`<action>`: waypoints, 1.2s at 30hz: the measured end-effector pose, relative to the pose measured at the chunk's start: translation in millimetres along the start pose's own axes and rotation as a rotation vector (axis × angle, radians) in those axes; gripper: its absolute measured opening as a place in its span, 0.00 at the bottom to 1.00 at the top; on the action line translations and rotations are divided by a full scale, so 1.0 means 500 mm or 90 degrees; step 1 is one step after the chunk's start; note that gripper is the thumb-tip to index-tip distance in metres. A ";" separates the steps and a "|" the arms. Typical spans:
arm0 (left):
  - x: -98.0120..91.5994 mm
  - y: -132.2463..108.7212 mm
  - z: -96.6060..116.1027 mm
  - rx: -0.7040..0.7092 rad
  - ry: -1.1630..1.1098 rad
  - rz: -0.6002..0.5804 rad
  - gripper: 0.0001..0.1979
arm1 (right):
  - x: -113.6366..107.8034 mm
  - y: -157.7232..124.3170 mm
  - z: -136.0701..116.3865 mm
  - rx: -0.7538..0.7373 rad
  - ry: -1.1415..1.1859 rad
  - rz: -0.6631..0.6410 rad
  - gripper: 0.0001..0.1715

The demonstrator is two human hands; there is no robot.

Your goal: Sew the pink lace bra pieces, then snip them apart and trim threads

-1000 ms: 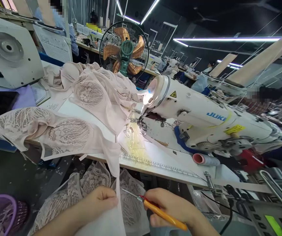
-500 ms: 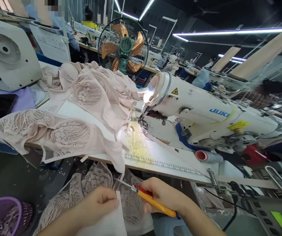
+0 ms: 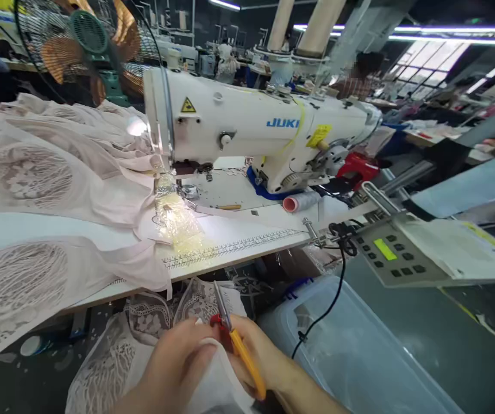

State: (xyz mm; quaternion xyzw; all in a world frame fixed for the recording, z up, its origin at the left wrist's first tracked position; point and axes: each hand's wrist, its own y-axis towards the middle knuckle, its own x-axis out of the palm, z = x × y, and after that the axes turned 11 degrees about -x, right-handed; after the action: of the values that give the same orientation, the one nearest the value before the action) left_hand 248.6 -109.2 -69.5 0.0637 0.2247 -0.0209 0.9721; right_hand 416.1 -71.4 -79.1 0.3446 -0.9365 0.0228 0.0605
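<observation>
My left hand (image 3: 182, 356) pinches the pale fabric (image 3: 219, 382) low in the view. Close against it on the right, my right hand (image 3: 251, 345) is wrapped round scissors (image 3: 242, 359) with orange and red handles, their blades pointing up and away. Lace bra pieces (image 3: 100, 368) hang below the table edge, under and left of my hands. More pale lace bras (image 3: 40, 172) lie in a pile on the left of the white table (image 3: 225, 230). Where the fingertips meet the fabric is partly hidden.
A JUKI sewing machine (image 3: 230, 121) stands on the table, with a thread cone (image 3: 301, 201) beside its base. A control panel (image 3: 389, 253) juts out at the right, above a translucent bin (image 3: 359, 345) with a black cable over it. A fan (image 3: 89, 34) stands behind.
The view has swung right, bringing the bin and panel further in. My hands have come together, and the scissors have turned from slanting left to pointing more upright.
</observation>
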 end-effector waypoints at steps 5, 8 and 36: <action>0.006 -0.001 -0.006 -0.090 -0.080 -0.025 0.05 | -0.024 -0.003 -0.016 -0.035 -0.143 0.033 0.10; 0.005 0.003 -0.003 -0.144 -0.124 -0.049 0.05 | -0.031 -0.002 -0.028 -0.086 -0.228 0.016 0.10; 0.016 -0.007 -0.018 -0.309 -0.158 -0.024 0.11 | -0.035 -0.007 -0.018 -0.068 -0.289 -0.025 0.12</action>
State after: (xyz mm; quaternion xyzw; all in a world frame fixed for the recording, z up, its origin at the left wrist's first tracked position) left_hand 251.7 -111.3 -81.6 -0.1783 0.1031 0.0077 0.9785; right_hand 432.6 -61.9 -72.8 0.3556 -0.9190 -0.1063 -0.1332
